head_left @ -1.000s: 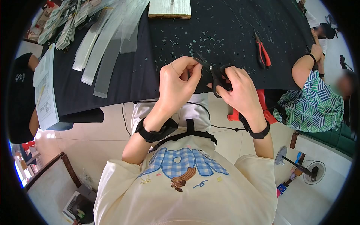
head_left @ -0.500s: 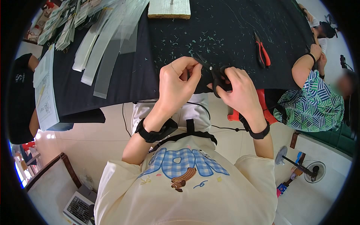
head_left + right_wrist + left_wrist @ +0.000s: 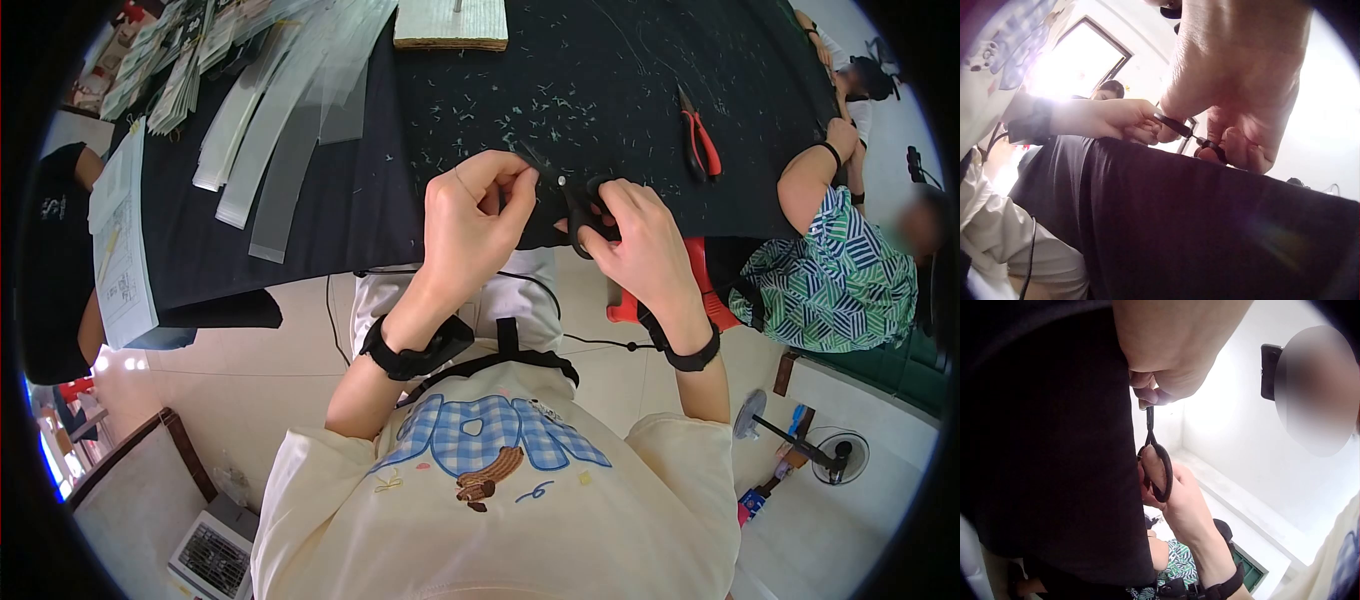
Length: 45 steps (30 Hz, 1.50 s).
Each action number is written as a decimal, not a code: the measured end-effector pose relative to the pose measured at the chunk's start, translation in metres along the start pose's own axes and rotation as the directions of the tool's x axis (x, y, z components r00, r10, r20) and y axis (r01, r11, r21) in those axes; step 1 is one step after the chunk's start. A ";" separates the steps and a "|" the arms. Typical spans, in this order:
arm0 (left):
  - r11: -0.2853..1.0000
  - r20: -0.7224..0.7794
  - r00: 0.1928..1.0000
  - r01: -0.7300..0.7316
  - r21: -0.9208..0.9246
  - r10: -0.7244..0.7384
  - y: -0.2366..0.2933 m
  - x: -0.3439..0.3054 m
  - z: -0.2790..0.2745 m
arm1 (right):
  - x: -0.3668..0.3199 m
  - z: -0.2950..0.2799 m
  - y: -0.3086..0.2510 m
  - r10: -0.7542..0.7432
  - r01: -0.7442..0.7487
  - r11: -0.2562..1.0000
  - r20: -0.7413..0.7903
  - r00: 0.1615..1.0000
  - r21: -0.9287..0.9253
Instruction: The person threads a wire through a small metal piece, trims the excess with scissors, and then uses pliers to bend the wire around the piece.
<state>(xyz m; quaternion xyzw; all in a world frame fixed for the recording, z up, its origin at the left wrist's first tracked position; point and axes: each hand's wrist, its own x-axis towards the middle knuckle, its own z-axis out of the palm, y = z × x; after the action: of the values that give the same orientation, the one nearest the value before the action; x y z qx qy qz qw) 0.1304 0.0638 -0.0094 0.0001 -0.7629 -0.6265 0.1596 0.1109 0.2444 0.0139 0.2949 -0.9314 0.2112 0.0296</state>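
My right hand [image 3: 645, 240] holds black-handled scissors [image 3: 576, 212], with the thumb through one loop. Their blades point left, toward my left hand [image 3: 472, 225]. That hand has thumb and index fingertip pinched together right at the blades. I cannot tell what small thing sits in the pinch. In the left wrist view the scissors [image 3: 1150, 428] run up to the left fingertips. From the right wrist, one dark loop of the scissors [image 3: 1174, 124] shows against the fingers. Both hands are over the near edge of the black-covered table [image 3: 330, 220].
Many tiny greenish clippings [image 3: 515, 115] litter the black cloth. Red-handled pliers [image 3: 703, 145] lie to the right. Clear plastic strips [image 3: 270, 170] lie at left, and a white-topped block [image 3: 452, 25] stands at the back. Another person's forearm [image 3: 812, 185] is at the right edge.
The scissors' blades and loops have shifted slightly while both hands keep their place. At lower left, a dark shape has moved away from in front of a grey grilled appliance.
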 end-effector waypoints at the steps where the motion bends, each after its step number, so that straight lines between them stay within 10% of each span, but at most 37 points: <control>1: 1.000 0.001 1.000 0.003 0.001 -0.003 0.000 0.000 0.000 | 0.000 0.000 0.000 0.000 0.000 1.000 0.000 1.000 0.000; 45: 1.000 0.006 1.000 -0.003 -0.003 0.003 0.000 0.000 0.000 | -0.001 -0.003 -0.003 0.009 -0.009 1.000 0.001 1.000 -0.010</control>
<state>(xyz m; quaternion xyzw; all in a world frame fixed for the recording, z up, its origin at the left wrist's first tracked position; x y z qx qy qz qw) 0.1305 0.0642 -0.0095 -0.0029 -0.7623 -0.6275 0.1581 0.1128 0.2437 0.0175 0.2907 -0.9338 0.2063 0.0296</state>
